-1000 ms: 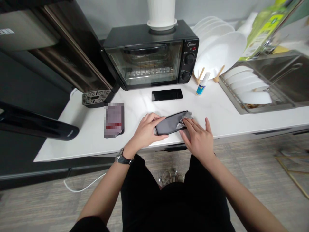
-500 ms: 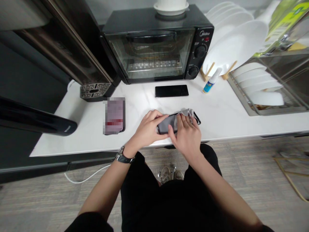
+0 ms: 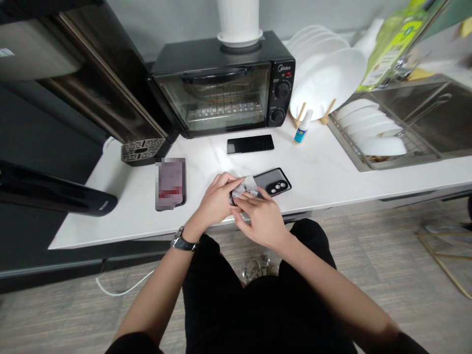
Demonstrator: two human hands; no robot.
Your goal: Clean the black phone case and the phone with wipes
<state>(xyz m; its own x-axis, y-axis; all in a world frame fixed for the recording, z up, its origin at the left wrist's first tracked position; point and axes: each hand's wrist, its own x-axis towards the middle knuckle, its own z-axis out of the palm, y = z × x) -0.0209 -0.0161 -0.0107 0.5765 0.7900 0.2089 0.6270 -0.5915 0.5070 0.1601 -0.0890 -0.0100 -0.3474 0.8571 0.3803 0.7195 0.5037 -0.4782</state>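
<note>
A black smartphone in a case (image 3: pixel 275 183) lies on the white marble counter (image 3: pixel 313 167), back up, with its round camera lenses showing at the right end. My left hand (image 3: pixel 216 199) grips the phone's left end. My right hand (image 3: pixel 260 221) pinches a crumpled grey cloth (image 3: pixel 248 188) against the phone near that end. The fingers of both hands overlap there and hide the phone's left end.
A black phone (image 3: pixel 250 144) lies behind my hands, below a black Midea toaster oven (image 3: pixel 221 93). A pixelated, blurred flat object (image 3: pixel 170 183) lies to the left. A small spray bottle (image 3: pixel 303 128) stands by white plates (image 3: pixel 326 78) beside a steel sink (image 3: pixel 409 115).
The cloth has moved from the phone's right end to its left end. Both hands have shifted left with it, uncovering the camera lenses. The phone has turned slightly.
</note>
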